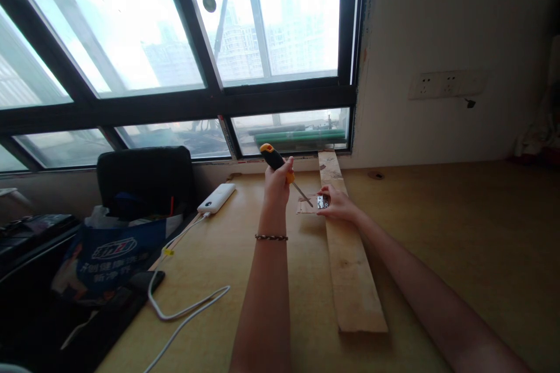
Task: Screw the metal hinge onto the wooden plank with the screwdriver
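Observation:
My left hand [277,184] grips a screwdriver [275,161] with a black and orange handle, its thin shaft slanting down to the right. The tip meets a small metal hinge [322,202] lying on a long wooden plank [350,268]. My right hand [338,204] rests on the plank with its fingers pressed on the hinge. A small flat wooden piece [304,207] sticks out to the left of the plank at the hinge.
The plank lies on a wooden desk [459,233] under a window. A white power bank [216,198] with a white cable [184,303] is to the left. A black chair [146,178] and a blue bag [109,256] stand at the left edge. A wall socket [441,85] is at right.

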`<state>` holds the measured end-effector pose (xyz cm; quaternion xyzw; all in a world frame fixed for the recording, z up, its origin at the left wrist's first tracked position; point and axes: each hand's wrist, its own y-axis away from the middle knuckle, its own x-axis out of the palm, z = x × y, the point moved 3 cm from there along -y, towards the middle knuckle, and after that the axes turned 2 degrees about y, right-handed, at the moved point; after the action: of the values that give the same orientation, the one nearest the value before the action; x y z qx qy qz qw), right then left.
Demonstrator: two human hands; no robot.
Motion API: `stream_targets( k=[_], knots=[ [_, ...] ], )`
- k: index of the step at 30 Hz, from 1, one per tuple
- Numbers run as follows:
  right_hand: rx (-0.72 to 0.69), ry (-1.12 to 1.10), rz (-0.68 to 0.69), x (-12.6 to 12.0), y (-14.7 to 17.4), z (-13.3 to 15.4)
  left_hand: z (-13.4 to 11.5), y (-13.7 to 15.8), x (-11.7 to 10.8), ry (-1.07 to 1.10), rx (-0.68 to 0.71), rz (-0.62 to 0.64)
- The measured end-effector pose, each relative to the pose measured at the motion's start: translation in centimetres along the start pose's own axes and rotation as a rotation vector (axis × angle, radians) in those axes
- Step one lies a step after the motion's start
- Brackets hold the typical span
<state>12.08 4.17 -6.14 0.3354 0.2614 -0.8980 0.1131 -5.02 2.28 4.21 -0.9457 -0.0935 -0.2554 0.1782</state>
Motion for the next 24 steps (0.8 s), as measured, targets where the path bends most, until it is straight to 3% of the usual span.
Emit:
stream_targets(
  k=[5,24],
  knots=[
    [-0.012,0.004,-0.004,0.1,-0.1,-0.2,0.9,0.5,1.3,0.015,0.041,-0.022],
    [-0.008,0.009,0.003,0.1,-0.1,-0.4,1.9,0.7,1.6,0.036,0.059,-0.008]
  ],
)
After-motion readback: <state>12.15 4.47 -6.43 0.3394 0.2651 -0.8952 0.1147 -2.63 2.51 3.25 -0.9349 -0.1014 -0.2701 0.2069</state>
